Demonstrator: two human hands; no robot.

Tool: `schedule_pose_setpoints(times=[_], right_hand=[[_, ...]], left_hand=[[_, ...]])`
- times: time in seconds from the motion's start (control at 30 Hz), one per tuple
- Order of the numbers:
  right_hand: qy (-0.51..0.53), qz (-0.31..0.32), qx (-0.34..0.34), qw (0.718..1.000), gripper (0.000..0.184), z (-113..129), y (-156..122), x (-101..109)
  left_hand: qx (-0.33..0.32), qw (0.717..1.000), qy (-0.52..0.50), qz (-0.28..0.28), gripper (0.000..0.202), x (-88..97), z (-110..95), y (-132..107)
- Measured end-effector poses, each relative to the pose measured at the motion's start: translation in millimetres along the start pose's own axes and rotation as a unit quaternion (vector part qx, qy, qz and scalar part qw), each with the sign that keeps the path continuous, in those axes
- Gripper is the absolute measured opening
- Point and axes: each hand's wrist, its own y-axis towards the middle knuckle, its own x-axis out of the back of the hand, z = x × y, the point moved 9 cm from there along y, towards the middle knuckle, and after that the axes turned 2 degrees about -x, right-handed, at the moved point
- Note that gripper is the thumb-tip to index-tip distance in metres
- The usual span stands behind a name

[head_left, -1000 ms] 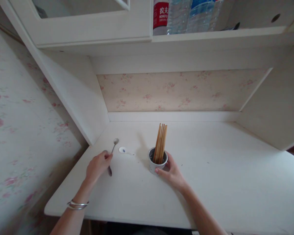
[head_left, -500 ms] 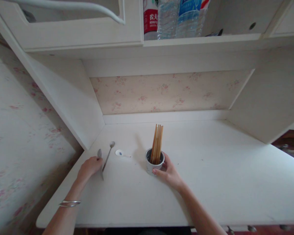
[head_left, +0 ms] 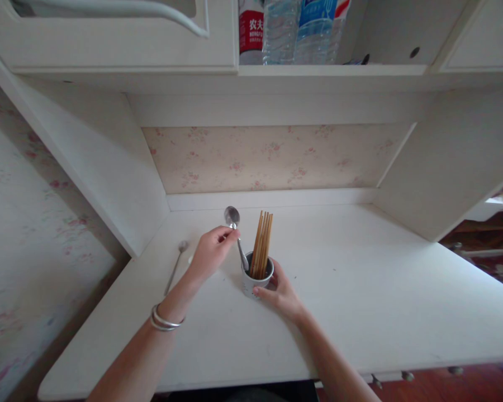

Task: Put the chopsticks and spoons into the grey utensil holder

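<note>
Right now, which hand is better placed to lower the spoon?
Probably the left hand: it pinches the spoon, handle down at the mouth of the cup; the right hand grasps the cup's side.

Red bottle label reads "农夫 NONGFU".

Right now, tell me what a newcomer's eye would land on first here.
Probably the bundle of chopsticks standing in the pale cup on the white tabletop, with the right hand at the cup's side. Just left of them, the left hand holds a shiny spoon bowl up, its handle end at the cup's mouth. Above, plastic bottles stand on the open shelf.
</note>
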Motion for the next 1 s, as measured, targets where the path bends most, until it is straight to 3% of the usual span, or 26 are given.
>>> schedule_pose_setpoints(times=[0.1, 0.2, 0.33, 0.5, 0.6, 0.73, 0.87, 0.93, 1.0], right_hand=[[0.001, -0.006, 0.008, 1.000, 0.076, 1, 0, 1], [0.000, -0.005, 0.005, 1.000, 0.077, -2, 1, 1], [-0.011, -0.003, 0.007, 1.000, 0.079, -2, 2, 2], [-0.015, -0.004, 0.009, 1.000, 0.078, 1, 0, 2], [-0.014, -0.001, 0.011, 1.000, 0.077, 3, 0, 0], [-0.013, 0.012, 0.010, 1.000, 0.072, 5, 1, -4], [-0.043, 0.053, 0.002, 0.998, 0.072, 11, -2, -7], [-0.070, 0.027, 0.022, 0.997, 0.075, 22, -5, -2], [-0.094, -0.076, 0.094, 0.988, 0.073, 48, -11, 9]], left_hand=[[-0.032, 0.999, 0.014, 0.019, 0.036, -34.4, 9, 4], [-0.024, 0.999, 0.030, 0.035, 0.037, -56.6, 30, -3], [0.002, 0.999, -0.004, 0.054, 0.039, -67.4, 50, -15], [0.025, 0.993, -0.095, 0.067, 0.040, -70.3, 57, -30], [0.037, 0.973, -0.202, 0.108, 0.045, -80.9, 60, -42], [0.042, 0.911, -0.364, 0.188, 0.078, -102.8, 59, -57], [0.059, 0.898, -0.393, 0.188, 0.078, -112.6, 67, -59], [0.063, 0.903, -0.389, 0.173, 0.076, -113.3, 71, -58], [0.071, 0.910, -0.380, 0.150, 0.077, -112.3, 75, -58]])
